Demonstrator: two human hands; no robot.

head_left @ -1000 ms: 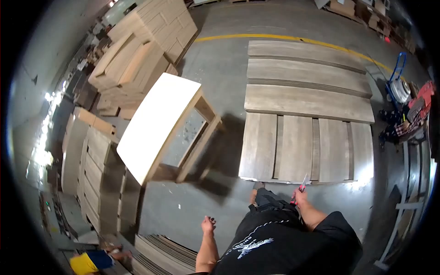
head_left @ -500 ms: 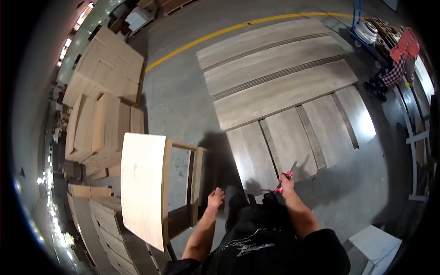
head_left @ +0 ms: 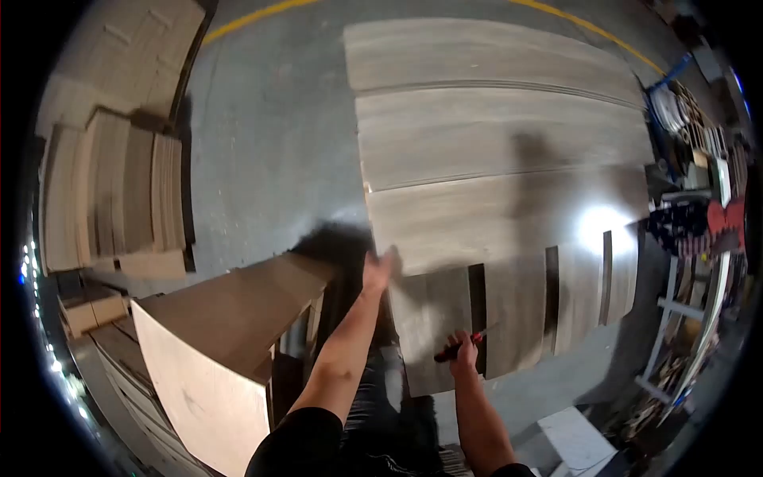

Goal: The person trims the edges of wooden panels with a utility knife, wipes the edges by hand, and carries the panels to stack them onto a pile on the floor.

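Observation:
My right hand (head_left: 463,354) is closed around a red-and-black handled tool (head_left: 459,347) with a thin metal blade pointing up and right; its exact kind is too blurred to tell. The tool is above the lower row of grey wood-grain panels (head_left: 520,314), which have dark gaps between them. Reaching forward, my left hand (head_left: 379,270) is open at the left edge of the long wood-grain panels (head_left: 509,215). Whether its fingers touch that edge I cannot tell.
A wooden frame with a pale curved panel (head_left: 199,389) stands close at my left. Stacked boards (head_left: 111,191) lie beyond it. On the right are a person (head_left: 691,226), a metal rack (head_left: 671,318) and a blue hand truck (head_left: 658,103). A white box-like piece (head_left: 576,437) sits at the lower right.
My left hand has reached forward to the panels' left edge and opened. My right hand still holds the tool, now farther left over the panels. The view has moved closer and turned.

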